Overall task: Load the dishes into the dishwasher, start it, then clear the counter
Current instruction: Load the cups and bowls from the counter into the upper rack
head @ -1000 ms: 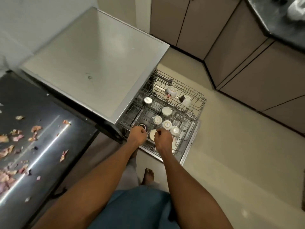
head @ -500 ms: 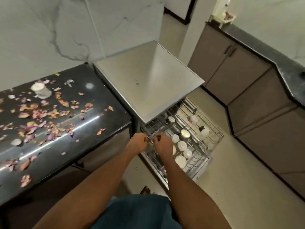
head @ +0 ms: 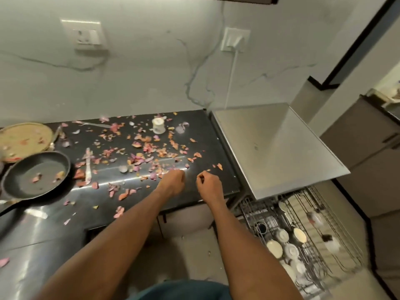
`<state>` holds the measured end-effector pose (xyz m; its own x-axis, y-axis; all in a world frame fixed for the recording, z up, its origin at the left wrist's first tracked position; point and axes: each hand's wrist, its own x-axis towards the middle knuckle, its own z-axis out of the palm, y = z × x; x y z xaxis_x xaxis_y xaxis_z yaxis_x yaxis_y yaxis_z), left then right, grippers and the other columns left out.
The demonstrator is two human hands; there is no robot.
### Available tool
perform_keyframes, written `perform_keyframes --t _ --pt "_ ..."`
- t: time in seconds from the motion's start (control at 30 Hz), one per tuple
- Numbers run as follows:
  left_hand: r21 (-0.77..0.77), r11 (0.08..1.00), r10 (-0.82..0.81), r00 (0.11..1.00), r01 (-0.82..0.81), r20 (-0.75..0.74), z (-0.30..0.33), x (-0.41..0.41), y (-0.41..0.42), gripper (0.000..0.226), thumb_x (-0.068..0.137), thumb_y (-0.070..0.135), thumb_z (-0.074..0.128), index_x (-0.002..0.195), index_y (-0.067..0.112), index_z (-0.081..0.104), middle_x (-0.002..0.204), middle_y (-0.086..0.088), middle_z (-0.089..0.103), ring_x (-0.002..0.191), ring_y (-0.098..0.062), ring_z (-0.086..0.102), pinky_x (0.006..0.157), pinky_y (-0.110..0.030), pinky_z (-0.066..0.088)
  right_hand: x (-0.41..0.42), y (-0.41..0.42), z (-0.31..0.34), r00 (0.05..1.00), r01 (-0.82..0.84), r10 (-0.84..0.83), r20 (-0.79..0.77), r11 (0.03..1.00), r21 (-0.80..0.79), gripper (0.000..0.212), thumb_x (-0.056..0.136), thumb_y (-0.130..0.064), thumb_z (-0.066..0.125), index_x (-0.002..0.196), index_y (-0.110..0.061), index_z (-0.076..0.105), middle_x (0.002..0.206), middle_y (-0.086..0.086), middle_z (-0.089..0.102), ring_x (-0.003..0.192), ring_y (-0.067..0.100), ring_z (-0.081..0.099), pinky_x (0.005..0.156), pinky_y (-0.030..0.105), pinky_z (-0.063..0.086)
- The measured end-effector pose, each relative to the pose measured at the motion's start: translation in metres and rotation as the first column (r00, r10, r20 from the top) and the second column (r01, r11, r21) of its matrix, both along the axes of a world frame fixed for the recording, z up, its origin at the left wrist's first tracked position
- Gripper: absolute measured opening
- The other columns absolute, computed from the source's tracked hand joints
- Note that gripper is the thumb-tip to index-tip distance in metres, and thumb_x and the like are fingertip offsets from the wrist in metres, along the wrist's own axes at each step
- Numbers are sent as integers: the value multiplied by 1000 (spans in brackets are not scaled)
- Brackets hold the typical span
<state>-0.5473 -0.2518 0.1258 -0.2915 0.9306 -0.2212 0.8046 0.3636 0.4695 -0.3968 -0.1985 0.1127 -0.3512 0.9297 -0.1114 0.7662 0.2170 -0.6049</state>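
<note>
Forearms stretched over counter [head: 54, 224], left hand [head: 173, 182] and right hand [head: 210, 187] side by side, fingers curled, holding nothing.

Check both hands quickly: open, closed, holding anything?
Left hand: fingers curled into a fist, nothing visible in it.
Right hand: fingers curled, nothing visibly held.

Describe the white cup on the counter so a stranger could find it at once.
Start at the black counter strewn with pink and orange peels. Look along its back edge by the marble wall, below the wall socket with the white cable. The white cup stands there upright, the only pale, tall thing among the flat scraps.
</note>
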Motion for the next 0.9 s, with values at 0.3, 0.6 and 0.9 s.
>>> perform_keyframes --t 0.3,0.6,0.9 --pt "25 975 221 975 -222 34 -4 -75 -12 15 88 8 53 92 7 67 98 -17 71 95 -35 66 76 -37 49 -95 13 8 956 -269 260 139 962 51 25 102 -30 56 105 -11 72 101 11 74 94 30 69 80 40 55" --pt "28 912 407 911 -409 71 4 -139 37 14 90 11 52 92 12 66 92 -11 69 89 -29 65 74 -35 52 -179 93 16 880 -427 417 227 904 -7 18 98 -25 59 98 -13 72 99 10 72 90 27 68 76 37 53" --pt "-3 828 555 820 -560 141 -3 -179 76 18 88 4 50 82 12 65 86 -11 69 80 -25 64 70 -34 52 -259 188 14 761 -572 564 320 816 -80 57 96 -26 69 147 -13 48 145 15 43 133 36 44 110 46 43"
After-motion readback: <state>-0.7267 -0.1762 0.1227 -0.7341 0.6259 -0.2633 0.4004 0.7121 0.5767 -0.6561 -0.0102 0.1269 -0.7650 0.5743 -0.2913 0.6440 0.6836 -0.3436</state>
